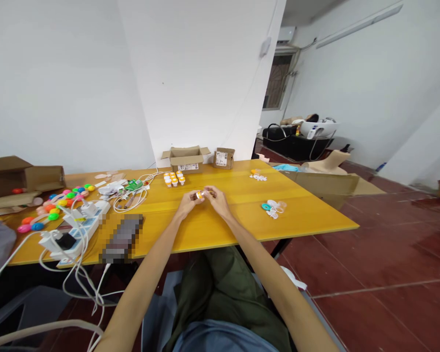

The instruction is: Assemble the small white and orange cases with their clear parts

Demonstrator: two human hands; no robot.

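Observation:
Above the yellow table, my left hand (pixel 187 204) pinches a small orange-and-white plastic piece (pixel 200 194). From the other side, my right hand (pixel 217 201) closes its fingertips on the piece's whitish end; the fingers partly cover it. Just beyond my left hand stands a tight group of similar orange-topped white pieces (pixel 174 179). To the right of my right hand lies a loose cluster of white and clear plastic parts (pixel 274 208) with a teal ring (pixel 266 207). Farther back is another small pile of white and orange parts (pixel 258 176).
An opened cardboard box (pixel 185 160) and a smaller carton (pixel 224 159) stand against the wall. At left are a power strip (pixel 90 227) with tangled white cables, a pixelated dark device (pixel 122 238), colourful plastic balls (pixel 54 215) and a large open box (pixel 22 178).

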